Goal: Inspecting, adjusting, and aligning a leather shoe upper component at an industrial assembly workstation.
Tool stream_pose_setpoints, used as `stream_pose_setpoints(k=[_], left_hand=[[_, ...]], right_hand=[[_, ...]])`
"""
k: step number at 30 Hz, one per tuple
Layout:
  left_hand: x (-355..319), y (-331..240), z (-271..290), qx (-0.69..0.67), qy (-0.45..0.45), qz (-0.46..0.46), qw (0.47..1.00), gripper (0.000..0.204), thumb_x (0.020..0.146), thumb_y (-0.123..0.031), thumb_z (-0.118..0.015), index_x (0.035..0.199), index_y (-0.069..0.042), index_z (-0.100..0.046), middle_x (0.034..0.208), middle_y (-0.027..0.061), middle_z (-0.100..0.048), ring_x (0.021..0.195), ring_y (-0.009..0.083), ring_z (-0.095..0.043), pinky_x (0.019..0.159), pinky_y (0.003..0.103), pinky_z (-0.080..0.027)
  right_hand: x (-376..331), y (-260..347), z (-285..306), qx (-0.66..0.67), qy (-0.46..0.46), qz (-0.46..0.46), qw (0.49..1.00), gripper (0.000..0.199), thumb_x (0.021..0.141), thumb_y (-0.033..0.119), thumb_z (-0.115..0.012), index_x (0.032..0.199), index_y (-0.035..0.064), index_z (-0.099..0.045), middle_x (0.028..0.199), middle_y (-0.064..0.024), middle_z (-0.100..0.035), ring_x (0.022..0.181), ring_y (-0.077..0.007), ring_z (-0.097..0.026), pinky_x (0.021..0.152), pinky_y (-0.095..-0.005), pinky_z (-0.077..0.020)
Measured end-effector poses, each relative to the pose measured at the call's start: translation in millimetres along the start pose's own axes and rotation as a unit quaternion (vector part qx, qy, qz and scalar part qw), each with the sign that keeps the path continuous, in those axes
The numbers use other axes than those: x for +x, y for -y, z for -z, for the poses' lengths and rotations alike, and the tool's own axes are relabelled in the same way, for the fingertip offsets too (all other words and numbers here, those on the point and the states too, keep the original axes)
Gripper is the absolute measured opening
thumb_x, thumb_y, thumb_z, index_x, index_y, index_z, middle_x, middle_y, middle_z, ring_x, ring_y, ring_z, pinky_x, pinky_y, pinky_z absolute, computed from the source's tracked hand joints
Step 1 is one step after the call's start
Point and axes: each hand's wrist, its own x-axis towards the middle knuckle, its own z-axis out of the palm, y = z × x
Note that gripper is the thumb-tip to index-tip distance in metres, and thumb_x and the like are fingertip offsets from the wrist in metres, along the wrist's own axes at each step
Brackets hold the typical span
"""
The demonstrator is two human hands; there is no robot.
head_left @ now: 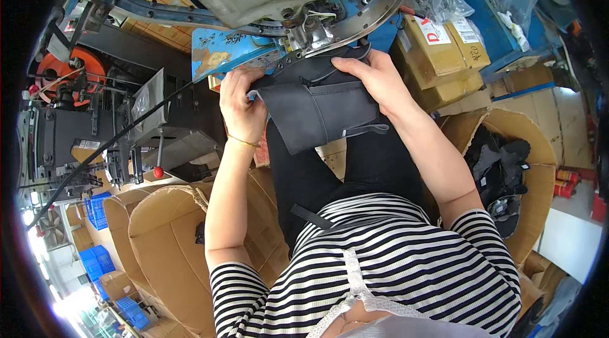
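Note:
A black boot upper [295, 116], leather-like and stitched, hangs between my hands just in front of a machine's metal working head [312, 35]. A seam runs down its face, and a small loop tab [366, 129] sticks out at its lower right. My left hand [243, 104] is closed on its left edge, fingers curled behind. My right hand [375, 81] grips its upper right part, thumb on top and the other fingers mostly hidden. The far edge of the upper lies close under the machine head; whether they touch I cannot tell.
A blue machine plate [231, 51] and a large curved metal rim [396, 5] stand ahead. Taped cardboard boxes [438, 52] are at the far right. To my right an open carton [539, 167] holds black pieces; another carton [168, 243] stands left. A red-knobbed lever [158, 172] juts out left.

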Motion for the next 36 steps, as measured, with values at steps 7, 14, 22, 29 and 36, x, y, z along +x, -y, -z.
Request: stream_pose_setpoints(k=[7, 14, 22, 29, 36], left_hand=[[-12.7, 1.2, -5.7, -0.028, 0.011, 0.011, 0.999, 0.028, 0.059, 0.0, -0.068, 0.086, -0.004, -0.061, 0.09, 0.0083, -0.065, 0.086, 0.029, -0.059, 0.081, 0.036, -0.044], [-13.2, 2.0, -7.0, -0.061, 0.024, 0.051, 0.997, 0.027, 0.062, -0.007, -0.072, 0.086, -0.004, -0.06, 0.088, 0.0086, -0.064, 0.085, 0.0289, -0.058, 0.079, 0.035, -0.043], [-12.5, -3.1, -2.0, -0.022, 0.066, 0.072, 0.995, 0.022, 0.066, -0.004, -0.067, 0.087, -0.002, -0.062, 0.086, 0.0107, -0.064, 0.085, 0.027, -0.061, 0.081, 0.031, -0.045], [-3.1, -2.5, 4.3, -0.028, 0.085, 0.086, 0.992, 0.02, 0.067, -0.003, -0.067, 0.086, 0.0, -0.061, 0.085, 0.0125, -0.062, 0.085, 0.0279, -0.061, 0.079, 0.031, -0.046], [-3.8, -0.7, 1.8, -0.031, 0.081, 0.073, 0.994, 0.019, 0.069, -0.004, -0.066, 0.087, 0.0, -0.061, 0.086, 0.0128, -0.062, 0.085, 0.0283, -0.061, 0.078, 0.031, -0.046]], right_hand=[[6.2, -2.1, 5.1, -0.105, 0.01, 0.025, 0.994, 0.037, 0.077, 0.02, -0.07, 0.1, -0.0077, -0.065, 0.089, -0.0112, -0.068, 0.076, -0.0145, -0.063, 0.069, -0.0269, -0.0502], [5.0, -0.3, 5.1, -0.155, 0.006, 0.045, 0.987, 0.04, 0.078, 0.027, -0.068, 0.1, -0.0067, -0.066, 0.089, -0.013, -0.069, 0.077, -0.0161, -0.064, 0.071, -0.0277, -0.0501], [5.6, 1.1, 7.2, -0.179, -0.004, 0.025, 0.983, 0.043, 0.076, 0.029, -0.069, 0.1, -0.0068, -0.066, 0.089, -0.0136, -0.069, 0.079, -0.0169, -0.065, 0.071, -0.0282, -0.0503], [4.0, 2.1, 3.7, -0.154, -0.007, 0.011, 0.988, 0.041, 0.078, 0.026, -0.07, 0.1, -0.0068, -0.065, 0.09, -0.0123, -0.069, 0.078, -0.0148, -0.064, 0.07, -0.0282, -0.0504], [7.0, -7.0, 4.9, -0.122, -0.002, 0.06, 0.991, 0.037, 0.078, 0.023, -0.07, 0.099, -0.0076, -0.066, 0.089, -0.0112, -0.069, 0.077, -0.0139, -0.063, 0.069, -0.028, -0.05]])
